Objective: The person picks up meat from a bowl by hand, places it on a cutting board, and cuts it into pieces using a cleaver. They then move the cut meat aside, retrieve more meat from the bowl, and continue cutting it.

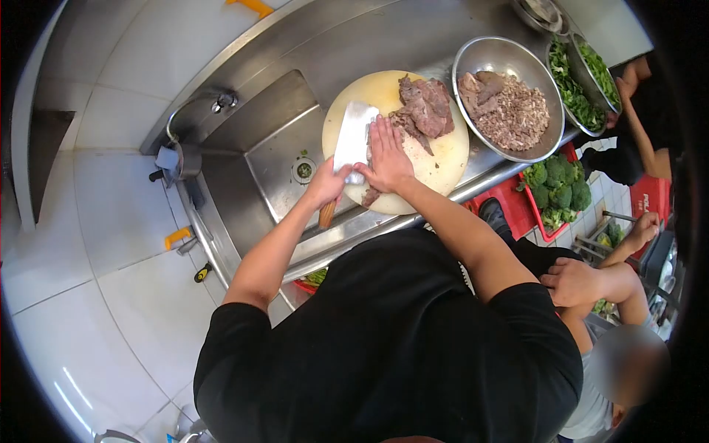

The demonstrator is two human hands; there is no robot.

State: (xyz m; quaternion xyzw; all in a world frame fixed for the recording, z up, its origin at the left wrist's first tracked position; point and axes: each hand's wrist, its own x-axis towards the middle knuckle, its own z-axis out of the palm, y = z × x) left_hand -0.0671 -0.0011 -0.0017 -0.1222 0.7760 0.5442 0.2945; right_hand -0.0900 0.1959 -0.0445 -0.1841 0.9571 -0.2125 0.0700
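My left hand (327, 183) is closed round the cleaver (353, 134) where the blade meets its wooden handle. The wide blade lies over the left part of the round cutting board (443, 171). My right hand (388, 156) rests flat beside the blade with fingers stretched out, its thumb touching the blade near my left hand. Whatever is under the palm is hidden. Large pieces of dark cooked meat (428, 107) sit on the board right of my fingers. A small meat scrap (371, 196) is near the board's front edge.
A steel bowl (550, 144) of chopped meat stands right of the board, with bowls of leafy greens (572, 92) beyond. The sink basin (277, 173) and faucet (177, 114) are left. Broccoli (557, 181) fills a red crate below. Other people's hands (574, 282) and arms show at right.
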